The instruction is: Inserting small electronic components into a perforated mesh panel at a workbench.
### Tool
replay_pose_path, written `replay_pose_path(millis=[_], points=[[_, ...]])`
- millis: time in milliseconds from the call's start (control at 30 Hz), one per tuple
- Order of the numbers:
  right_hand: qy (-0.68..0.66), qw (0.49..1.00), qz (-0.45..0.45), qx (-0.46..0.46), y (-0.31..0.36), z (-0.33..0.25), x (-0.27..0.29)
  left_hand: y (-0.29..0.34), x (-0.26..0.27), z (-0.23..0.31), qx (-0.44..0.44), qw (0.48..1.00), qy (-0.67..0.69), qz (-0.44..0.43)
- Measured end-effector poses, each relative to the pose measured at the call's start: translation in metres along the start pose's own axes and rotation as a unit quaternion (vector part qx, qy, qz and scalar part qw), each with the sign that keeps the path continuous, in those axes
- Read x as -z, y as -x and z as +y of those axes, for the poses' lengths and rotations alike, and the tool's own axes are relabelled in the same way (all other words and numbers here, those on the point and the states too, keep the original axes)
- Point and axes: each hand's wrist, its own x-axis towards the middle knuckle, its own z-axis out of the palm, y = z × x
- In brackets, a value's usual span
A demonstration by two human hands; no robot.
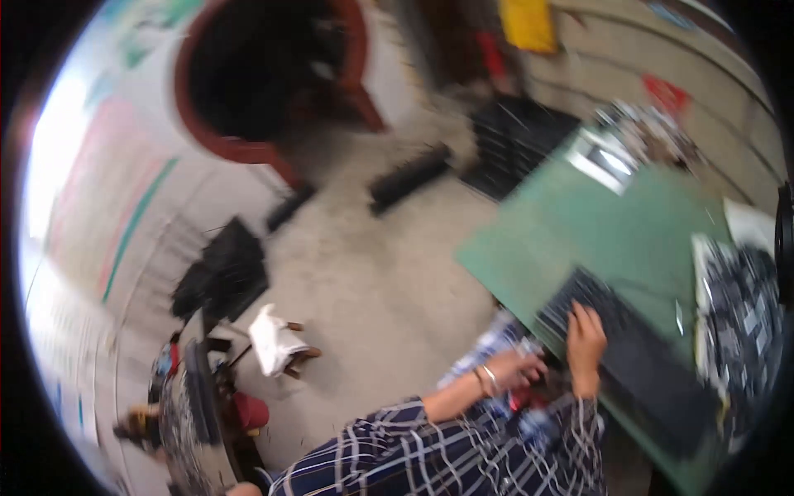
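My right hand [585, 332] lies on a long dark, flat piece [637, 351], fingers stretched over its near-left part. It seems to hold nothing; the piece rests on a green-topped table [529, 227]. Off the table's edge, in front of my body, is my left hand [518, 369], with a bracelet on the wrist. Motion smears its fingers, so whether they grip anything cannot be made out. Something red [523, 400] shows below that hand, too blurred to name. Both arms wear dark checked sleeves.
A pile of small dark pieces [748, 314] lies at the table's right side, and a clear packet [608, 161] at its far end. Black stacked material [517, 136] and a dark roll [409, 178] are on the floor beyond. A white-covered stool [273, 339] stands left.
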Motion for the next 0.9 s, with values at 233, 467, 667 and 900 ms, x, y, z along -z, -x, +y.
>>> replay_pose_path(millis=[233, 467, 667, 900], points=[[-0.035, 0.999, -0.001, -0.006, -0.007, 0.000, 0.002, -0.019, -0.001, 0.019, 0.105, 0.975, 0.195, -0.015], [-0.153, 0.965, -0.108, -0.181, 0.001, -0.017, 0.031, -0.019, -0.006, 0.017, 0.069, 0.973, 0.214, -0.053], [-0.253, 0.906, -0.180, -0.289, 0.020, -0.020, 0.026, -0.028, -0.005, 0.017, 0.028, 0.978, 0.178, -0.104], [-0.221, 0.913, -0.027, -0.343, -0.004, -0.017, 0.032, -0.039, -0.009, 0.013, 0.072, 0.977, 0.190, -0.060]])
